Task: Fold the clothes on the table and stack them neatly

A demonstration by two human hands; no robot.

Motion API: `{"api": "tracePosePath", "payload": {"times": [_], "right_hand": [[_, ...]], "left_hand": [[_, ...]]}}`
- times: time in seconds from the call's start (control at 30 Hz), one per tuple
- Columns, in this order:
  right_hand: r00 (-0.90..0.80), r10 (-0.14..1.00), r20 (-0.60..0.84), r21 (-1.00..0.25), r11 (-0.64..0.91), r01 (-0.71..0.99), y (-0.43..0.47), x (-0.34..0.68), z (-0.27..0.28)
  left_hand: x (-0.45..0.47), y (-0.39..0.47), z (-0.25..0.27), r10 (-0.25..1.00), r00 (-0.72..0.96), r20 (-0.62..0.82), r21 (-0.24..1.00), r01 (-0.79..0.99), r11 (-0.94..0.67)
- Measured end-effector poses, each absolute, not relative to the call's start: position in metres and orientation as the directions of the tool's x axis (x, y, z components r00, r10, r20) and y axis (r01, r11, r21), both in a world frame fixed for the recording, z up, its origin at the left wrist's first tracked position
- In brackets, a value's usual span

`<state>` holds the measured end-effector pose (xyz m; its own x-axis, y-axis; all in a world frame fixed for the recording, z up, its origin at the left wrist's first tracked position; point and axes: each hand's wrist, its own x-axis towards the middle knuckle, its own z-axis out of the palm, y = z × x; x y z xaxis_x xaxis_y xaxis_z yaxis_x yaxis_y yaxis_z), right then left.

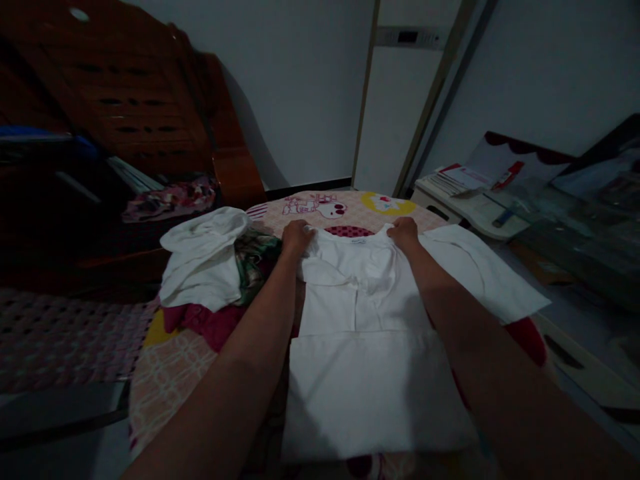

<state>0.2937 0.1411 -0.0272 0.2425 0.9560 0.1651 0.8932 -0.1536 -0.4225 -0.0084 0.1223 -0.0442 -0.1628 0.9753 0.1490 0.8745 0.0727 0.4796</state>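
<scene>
A white shirt [370, 387] lies on the round table, its neckline at the far end and its lower part reaching toward me. Its sides are turned inward, and a band of cloth crosses it near the middle. My left hand [297, 239] is closed on the left shoulder of the shirt. On the right shoulder, my right hand [403, 232] grips the cloth beside the collar. Both arms stretch forward along the shirt's sides. The fingertips are partly hidden in the fabric.
Left of the shirt sits a pile of clothes [203, 260], white over green and magenta. Another white cloth [480, 270] lies on the right. A patterned cloth covers the table [170, 380]. A wooden chair [145, 100] stands back left, a cabinet [445, 193] on the right.
</scene>
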Motion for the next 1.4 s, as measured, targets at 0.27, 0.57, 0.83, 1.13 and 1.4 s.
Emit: {"api": "tracePosePath", "payload": {"times": [0.27,0.57,0.83,1.13,1.4], "right_hand": [[0.295,0.888,0.353,-0.418,-0.132,0.899,0.130,0.293,-0.036],[0.180,0.947,0.265,-0.218,-0.123,0.968,0.117,0.293,-0.040],[-0.229,0.952,0.204,-0.056,0.245,0.968,0.052,0.257,-0.009],[-0.325,0.946,-0.001,-0.065,0.325,0.944,0.000,0.227,-0.016],[-0.198,0.979,0.053,-0.185,0.204,0.961,0.006,0.235,-0.007]], "left_hand": [[-0.008,0.123,-0.042,0.941,-0.193,0.278,0.492,0.870,0.033],[-0.002,0.138,-0.049,0.971,-0.236,0.037,0.357,0.911,0.208],[-0.011,0.101,-0.034,0.958,-0.171,0.229,0.423,0.904,0.061],[0.005,0.043,-0.043,0.982,-0.022,0.190,0.399,0.915,-0.057],[-0.008,0.037,-0.051,0.967,-0.069,0.245,0.469,0.881,-0.056]]}}
